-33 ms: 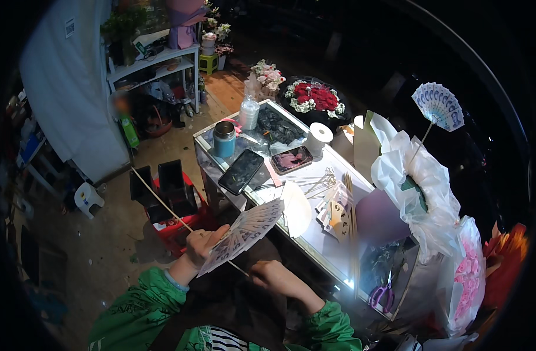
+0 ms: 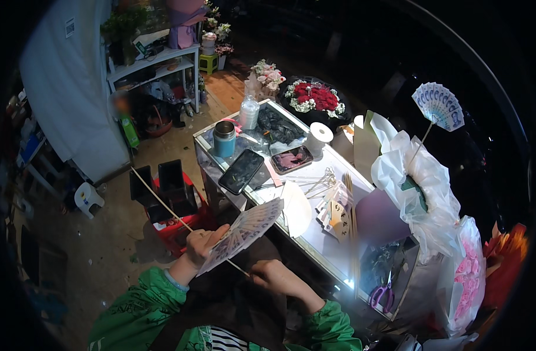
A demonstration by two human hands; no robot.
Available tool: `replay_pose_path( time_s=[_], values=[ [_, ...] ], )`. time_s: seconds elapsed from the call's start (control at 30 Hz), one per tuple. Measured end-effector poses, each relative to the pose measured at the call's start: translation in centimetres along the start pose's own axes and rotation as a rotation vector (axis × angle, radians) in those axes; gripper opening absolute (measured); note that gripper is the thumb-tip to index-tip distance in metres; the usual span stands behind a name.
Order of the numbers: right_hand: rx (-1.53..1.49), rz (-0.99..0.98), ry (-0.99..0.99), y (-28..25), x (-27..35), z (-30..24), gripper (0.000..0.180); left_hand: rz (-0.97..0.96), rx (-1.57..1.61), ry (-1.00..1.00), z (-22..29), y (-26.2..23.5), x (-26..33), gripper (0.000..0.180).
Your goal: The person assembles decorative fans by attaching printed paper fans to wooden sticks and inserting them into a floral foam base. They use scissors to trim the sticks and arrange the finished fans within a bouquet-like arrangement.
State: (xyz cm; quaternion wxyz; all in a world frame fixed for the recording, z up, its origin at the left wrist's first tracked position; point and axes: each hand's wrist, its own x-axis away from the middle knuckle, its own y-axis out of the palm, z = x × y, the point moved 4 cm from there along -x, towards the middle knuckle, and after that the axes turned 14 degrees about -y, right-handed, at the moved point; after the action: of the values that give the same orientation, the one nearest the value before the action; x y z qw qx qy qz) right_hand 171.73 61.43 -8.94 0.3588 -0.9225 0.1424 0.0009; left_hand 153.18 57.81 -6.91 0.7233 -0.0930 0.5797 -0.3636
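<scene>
i see left hand [image 2: 202, 243] gripping paper fan [image 2: 243, 232] over lap, just off glass table [image 2: 329, 248] edge. right hand [image 2: 275, 275] pinching thin stick [image 2: 162, 202] low end. risk: stick slips from fan folds, fan splays; long end could snag red crate [image 2: 177, 225].

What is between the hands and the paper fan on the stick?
Nothing visible. The left hand already holds the folded paper fan from behind, with its fingers on the fan. The right hand pinches the lower end of the thin wooden stick that runs under the fan. Both hands are touching it.
</scene>
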Motion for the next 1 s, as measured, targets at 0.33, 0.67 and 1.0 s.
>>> replay_pose_path(
  time_s=[0.33, 0.67, 1.0],
  values=[
    [-0.35, 0.084, 0.163, 1.0, 0.7, 1.1, 0.015, 0.012, 0.022, -0.016, -0.7, 0.3, 0.3, 0.035],
    [-0.499, 0.175, 0.322, 3.5, 1.8, 2.6, 0.013, -0.084, 0.082, 0.03, -0.4, 0.0, 0.3, 0.038],
    [-0.369, 0.737, 0.319, 1.6, 2.8, 4.8, 0.025, 0.131, 0.082, -0.258, -2.4, -1.1, -0.6, 0.016]
  ],
)
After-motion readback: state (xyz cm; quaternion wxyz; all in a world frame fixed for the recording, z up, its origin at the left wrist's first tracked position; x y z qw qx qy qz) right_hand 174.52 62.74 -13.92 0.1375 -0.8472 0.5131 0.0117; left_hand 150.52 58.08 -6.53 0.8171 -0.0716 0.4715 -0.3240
